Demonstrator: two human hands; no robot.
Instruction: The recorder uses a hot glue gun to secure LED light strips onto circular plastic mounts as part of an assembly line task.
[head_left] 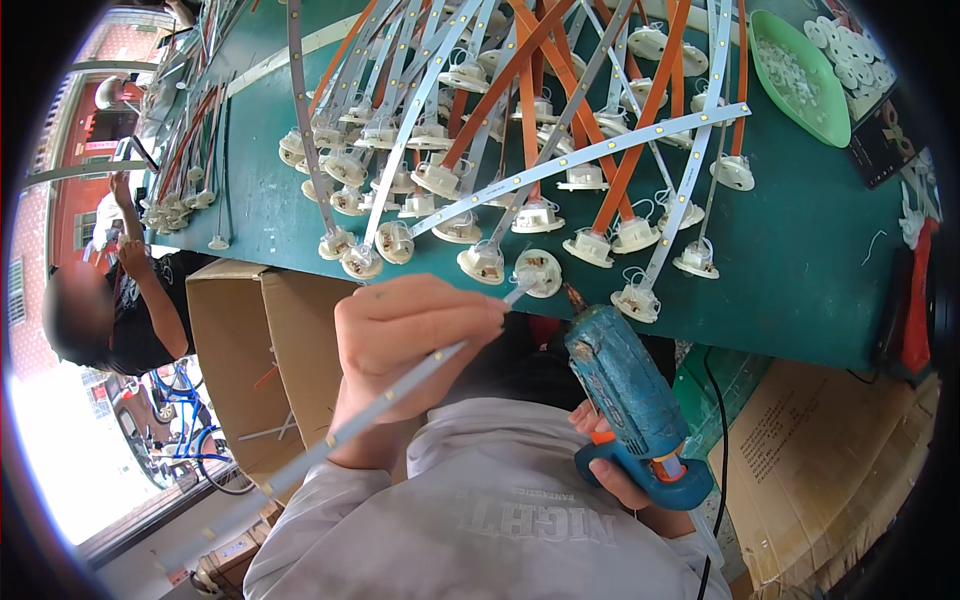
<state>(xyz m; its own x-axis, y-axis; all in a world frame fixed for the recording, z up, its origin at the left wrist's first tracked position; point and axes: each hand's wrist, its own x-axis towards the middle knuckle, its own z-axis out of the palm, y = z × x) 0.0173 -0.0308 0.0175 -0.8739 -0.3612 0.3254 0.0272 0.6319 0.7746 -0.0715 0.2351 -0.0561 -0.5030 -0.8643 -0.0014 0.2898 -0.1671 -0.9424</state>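
My left hand (405,340) is closed in a pinch on a white LED strip (372,410), which slants down to the lower left past my sleeve. At the strip's upper end is a round white base (540,272) with small parts showing inside, near the table's front edge. My right hand (618,482) is wrapped round the handle of a blue glue gun (622,375) with an orange trigger. The gun points up, and its dark nozzle tip lies just right of the round base; whether they touch I cannot tell.
Several LED strips with round white bases (483,262) cover the green table (800,270). A green tray (840,125) of small white pieces stands far right, beside white discs (850,60) and red-handled pliers (917,300). Cardboard boxes (235,345) flank me; a black cord (722,430) hangs right. Another person (150,310) works left.
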